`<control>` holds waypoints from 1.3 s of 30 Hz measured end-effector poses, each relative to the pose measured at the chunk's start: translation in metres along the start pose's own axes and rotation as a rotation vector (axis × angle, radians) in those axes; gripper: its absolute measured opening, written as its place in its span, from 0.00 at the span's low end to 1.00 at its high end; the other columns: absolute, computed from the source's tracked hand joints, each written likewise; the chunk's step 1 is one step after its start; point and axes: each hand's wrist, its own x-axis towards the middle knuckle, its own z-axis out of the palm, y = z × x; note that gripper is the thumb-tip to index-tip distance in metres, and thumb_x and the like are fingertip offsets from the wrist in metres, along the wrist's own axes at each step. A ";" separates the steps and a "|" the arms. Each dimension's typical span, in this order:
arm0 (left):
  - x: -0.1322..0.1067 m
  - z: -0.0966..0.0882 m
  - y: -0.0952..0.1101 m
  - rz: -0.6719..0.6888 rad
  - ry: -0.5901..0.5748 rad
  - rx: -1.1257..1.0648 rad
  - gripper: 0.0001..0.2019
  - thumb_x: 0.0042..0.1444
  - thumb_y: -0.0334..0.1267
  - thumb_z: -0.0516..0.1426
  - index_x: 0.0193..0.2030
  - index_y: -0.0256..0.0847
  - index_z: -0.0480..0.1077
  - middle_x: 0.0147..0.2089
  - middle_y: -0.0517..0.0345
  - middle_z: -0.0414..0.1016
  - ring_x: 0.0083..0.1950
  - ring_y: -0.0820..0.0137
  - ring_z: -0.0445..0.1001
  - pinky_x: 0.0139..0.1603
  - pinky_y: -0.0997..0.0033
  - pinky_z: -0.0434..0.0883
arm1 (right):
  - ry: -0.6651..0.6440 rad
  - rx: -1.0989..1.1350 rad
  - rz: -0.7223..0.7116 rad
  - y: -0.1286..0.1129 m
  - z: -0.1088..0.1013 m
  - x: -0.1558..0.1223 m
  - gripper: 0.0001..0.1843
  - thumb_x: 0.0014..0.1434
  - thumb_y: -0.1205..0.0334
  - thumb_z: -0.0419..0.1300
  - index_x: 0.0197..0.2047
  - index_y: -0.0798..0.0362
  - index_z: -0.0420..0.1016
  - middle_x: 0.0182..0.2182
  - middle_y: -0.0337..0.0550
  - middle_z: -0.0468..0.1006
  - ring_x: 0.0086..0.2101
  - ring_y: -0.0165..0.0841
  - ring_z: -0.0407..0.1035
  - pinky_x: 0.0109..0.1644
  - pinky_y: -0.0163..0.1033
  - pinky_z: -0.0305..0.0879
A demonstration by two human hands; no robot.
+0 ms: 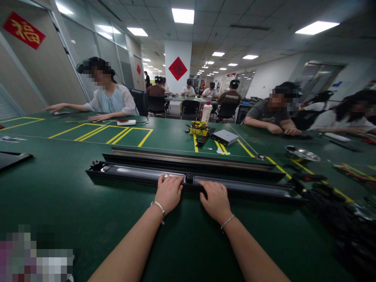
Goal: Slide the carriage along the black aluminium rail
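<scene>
A long black rail assembly (132, 174) lies across the green table (58, 196) in front of me. My left hand (168, 192) rests on its near edge, fingers curled over the rim just left of a small black fitting (189, 178). My right hand (215, 199) grips the same edge just right of that fitting, fingers bent over it. Both wrists wear thin bracelets. A second black rail (188, 158) lies parallel just behind the first.
A metal bowl (302, 153), a white box (225, 136) and a yellow bundle (199, 128) sit farther back. Dark parts (331, 196) pile at the right. Yellow tape lines mark the table. Several other people sit at tables around.
</scene>
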 end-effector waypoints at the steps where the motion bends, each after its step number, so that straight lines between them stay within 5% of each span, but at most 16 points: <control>1: 0.000 0.000 0.000 -0.002 -0.003 0.004 0.16 0.57 0.40 0.44 0.50 0.48 0.63 0.47 0.59 0.72 0.49 0.67 0.65 0.59 0.55 0.45 | 0.001 -0.005 -0.002 0.000 0.000 0.000 0.17 0.53 0.61 0.51 0.47 0.47 0.67 0.40 0.41 0.72 0.41 0.34 0.61 0.47 0.41 0.45; 13: 0.001 -0.002 0.001 -0.018 -0.026 0.050 0.21 0.56 0.44 0.45 0.57 0.48 0.57 0.44 0.57 0.73 0.48 0.66 0.65 0.59 0.55 0.46 | 0.017 0.046 0.000 0.001 0.001 0.000 0.18 0.52 0.62 0.51 0.48 0.47 0.67 0.40 0.42 0.72 0.41 0.34 0.60 0.48 0.42 0.45; 39: 0.005 -0.005 0.002 -0.040 -0.081 0.061 0.18 0.56 0.45 0.45 0.54 0.55 0.60 0.42 0.61 0.72 0.46 0.67 0.66 0.59 0.51 0.44 | 0.008 -0.005 -0.013 0.001 0.002 0.000 0.22 0.53 0.62 0.50 0.52 0.46 0.63 0.40 0.42 0.72 0.40 0.34 0.60 0.47 0.41 0.45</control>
